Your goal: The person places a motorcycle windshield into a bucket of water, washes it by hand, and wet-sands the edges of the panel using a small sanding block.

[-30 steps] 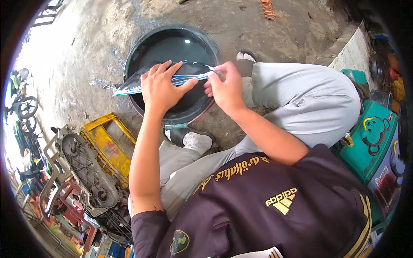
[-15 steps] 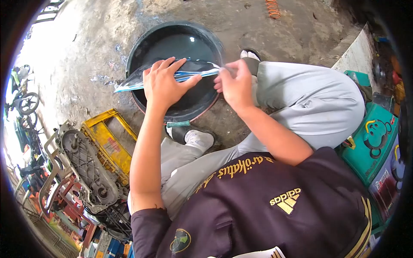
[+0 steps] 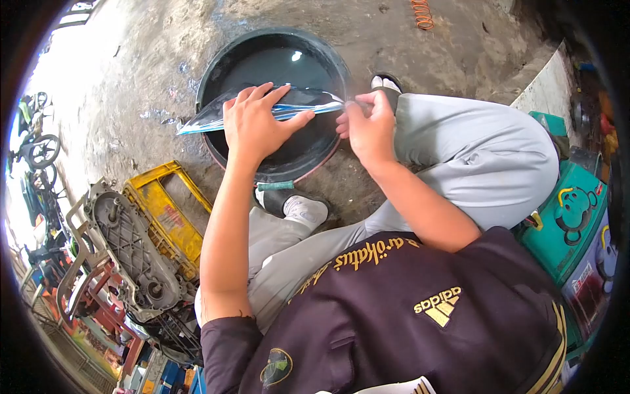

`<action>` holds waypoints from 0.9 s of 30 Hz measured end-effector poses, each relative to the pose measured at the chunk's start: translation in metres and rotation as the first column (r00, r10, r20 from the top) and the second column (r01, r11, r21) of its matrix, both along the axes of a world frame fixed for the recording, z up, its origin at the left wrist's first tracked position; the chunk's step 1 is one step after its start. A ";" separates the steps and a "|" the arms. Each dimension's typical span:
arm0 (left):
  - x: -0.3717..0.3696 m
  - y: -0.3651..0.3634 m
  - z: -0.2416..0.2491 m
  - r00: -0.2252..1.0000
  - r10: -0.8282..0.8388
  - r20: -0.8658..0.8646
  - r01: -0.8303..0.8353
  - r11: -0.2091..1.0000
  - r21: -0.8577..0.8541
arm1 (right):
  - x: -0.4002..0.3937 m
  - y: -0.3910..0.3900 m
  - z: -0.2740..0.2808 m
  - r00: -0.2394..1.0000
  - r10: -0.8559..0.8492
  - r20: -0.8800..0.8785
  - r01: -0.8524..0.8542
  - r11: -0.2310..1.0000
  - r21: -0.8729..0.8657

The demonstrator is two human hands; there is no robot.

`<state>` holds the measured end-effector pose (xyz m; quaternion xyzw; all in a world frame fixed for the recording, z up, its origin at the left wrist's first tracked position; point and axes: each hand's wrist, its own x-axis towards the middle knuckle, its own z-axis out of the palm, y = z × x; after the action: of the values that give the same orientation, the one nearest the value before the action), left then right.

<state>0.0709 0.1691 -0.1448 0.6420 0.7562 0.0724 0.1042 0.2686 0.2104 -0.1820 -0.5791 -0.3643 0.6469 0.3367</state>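
A long glossy dark panel with blue and white stripes along its near edge lies across a black basin, its left tip reaching beyond the rim. On top of it, my left hand rests with fingers spread and the thumb stretched along the striped edge. My right hand is closed in a pinch at the panel's narrow right end, fingers curled. Whether it pinches the panel itself or a thin film on it cannot be made out. Light reflects off the basin's dark inside.
To the left lie a yellow plastic crate and a metal engine casing. Green toolboxes stand at the right, beside my bent leg. An orange coiled hose is on the concrete floor. Motorbike wheels show far left.
The basin, hands and panel sit slightly further right in view, seemingly from a small head movement. Both hands keep nearly the same place on the panel.
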 end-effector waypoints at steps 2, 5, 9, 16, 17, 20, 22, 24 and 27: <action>0.001 0.002 0.000 1.000 0.000 0.021 0.000 1.000 -0.031 | 0.000 -0.003 0.004 0.999 0.030 -0.014 -0.030 0.999 0.017; 0.000 0.000 -0.004 1.000 -0.011 0.013 0.011 1.000 -0.010 | 0.004 0.003 -0.001 1.000 -0.017 -0.026 0.016 1.000 -0.018; 0.001 0.001 -0.001 1.000 -0.011 -0.023 0.011 1.000 -0.013 | -0.002 -0.003 0.000 0.999 0.004 -0.036 -0.004 1.000 -0.017; -0.001 0.000 -0.002 1.000 -0.013 -0.010 0.013 0.999 -0.034 | 0.001 0.005 0.000 0.999 -0.049 0.008 0.049 0.998 -0.031; 0.000 0.001 -0.002 1.000 -0.010 -0.007 0.010 0.999 -0.040 | 0.002 0.004 0.000 0.999 -0.045 -0.006 0.045 0.999 -0.017; 0.003 0.002 -0.002 0.999 0.004 -0.039 -0.007 0.998 -0.059 | -0.004 -0.002 0.007 0.997 0.041 -0.058 -0.043 0.999 -0.022; 0.002 0.001 -0.005 1.000 -0.006 -0.031 0.004 0.999 -0.045 | 0.001 0.005 0.002 1.000 0.000 -0.006 -0.001 1.000 -0.024; -0.002 -0.001 -0.003 1.000 -0.011 -0.024 0.010 1.000 -0.028 | 0.004 0.010 -0.001 0.997 -0.037 0.068 0.037 0.999 -0.006; 0.001 0.002 -0.004 1.000 -0.008 -0.010 0.008 0.999 -0.052 | -0.002 -0.002 0.006 0.998 0.070 -0.011 -0.070 0.998 -0.001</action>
<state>0.0723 0.1715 -0.1487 0.6425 0.7557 0.0490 0.1172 0.2668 0.2084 -0.1765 -0.5629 -0.3819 0.6616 0.3154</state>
